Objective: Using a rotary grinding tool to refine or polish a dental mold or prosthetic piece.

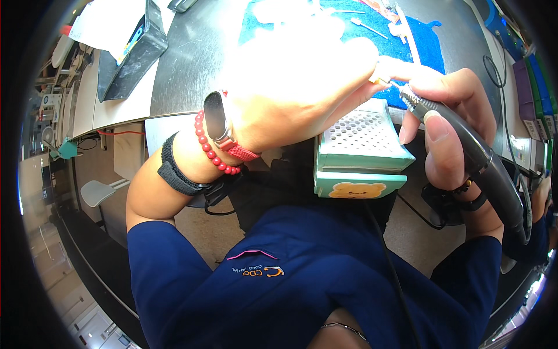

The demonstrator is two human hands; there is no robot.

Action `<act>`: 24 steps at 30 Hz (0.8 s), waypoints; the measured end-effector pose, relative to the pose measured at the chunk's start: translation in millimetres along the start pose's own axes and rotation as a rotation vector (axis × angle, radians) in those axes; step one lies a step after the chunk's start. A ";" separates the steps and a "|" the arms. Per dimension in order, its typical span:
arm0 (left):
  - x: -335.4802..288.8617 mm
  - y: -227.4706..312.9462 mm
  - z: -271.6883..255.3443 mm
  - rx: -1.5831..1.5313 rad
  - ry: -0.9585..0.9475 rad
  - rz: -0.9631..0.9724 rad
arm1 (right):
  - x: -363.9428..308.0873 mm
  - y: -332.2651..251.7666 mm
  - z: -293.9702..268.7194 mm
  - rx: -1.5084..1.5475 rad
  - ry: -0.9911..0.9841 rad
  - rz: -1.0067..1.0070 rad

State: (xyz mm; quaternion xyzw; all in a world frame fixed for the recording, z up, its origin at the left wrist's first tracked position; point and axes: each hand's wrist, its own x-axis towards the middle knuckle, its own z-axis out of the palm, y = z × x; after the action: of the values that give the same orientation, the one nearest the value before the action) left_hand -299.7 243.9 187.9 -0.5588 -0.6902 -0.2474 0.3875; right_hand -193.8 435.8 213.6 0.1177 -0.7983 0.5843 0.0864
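My right hand [450, 110] grips a black rotary handpiece [485, 154] with a metal nose, its thin bit pointing left. Opposite it, my left hand [319, 93] is closed, thumb and fingertips pinched round something small at the bit's tip. Only a pale sliver of that piece shows, so I cannot make out its kind. Strong glare bleaches much of the left hand. Both hands are above a mint-green box [363, 157] with a perforated white top and a bear picture on its front.
A blue towel [427, 43] lies on the metal bench [189, 55], with small thin tools [369, 27] on it. At the back left stands a black bin [131, 72] with papers. A cable [508, 122] runs down the right side, near colored trays [526, 96].
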 end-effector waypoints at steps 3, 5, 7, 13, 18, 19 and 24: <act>12.1 4.2 -9.9 0.049 -0.167 -0.005 | -0.4 3.1 0.2 0.002 0.007 -0.033; 6.0 -2.3 -5.6 0.087 -0.272 0.007 | -1.1 3.4 -0.2 0.005 0.008 -0.034; -19.5 -22.1 5.8 -0.014 -0.107 0.053 | -0.7 1.9 1.6 0.014 0.000 -0.043; 11.1 4.1 -7.5 0.070 -0.179 -0.010 | -0.4 3.9 0.1 0.005 0.005 -0.022; -1.8 -3.3 -0.3 -0.003 -0.065 -0.025 | 0.6 -0.1 0.2 -0.019 -0.009 -0.015; -3.2 -4.8 -0.1 -0.023 -0.086 -0.023 | 0.4 0.6 0.3 -0.019 -0.009 -0.015; 1.8 -0.4 -3.2 -0.007 -0.099 -0.046 | -0.3 1.2 0.9 -0.036 0.006 -0.029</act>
State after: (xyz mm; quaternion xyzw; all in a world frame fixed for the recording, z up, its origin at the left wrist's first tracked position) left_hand -299.4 242.3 191.3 -0.5558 -0.7203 -0.2306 0.3451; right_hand -193.8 435.3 212.2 0.1261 -0.8065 0.5690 0.0994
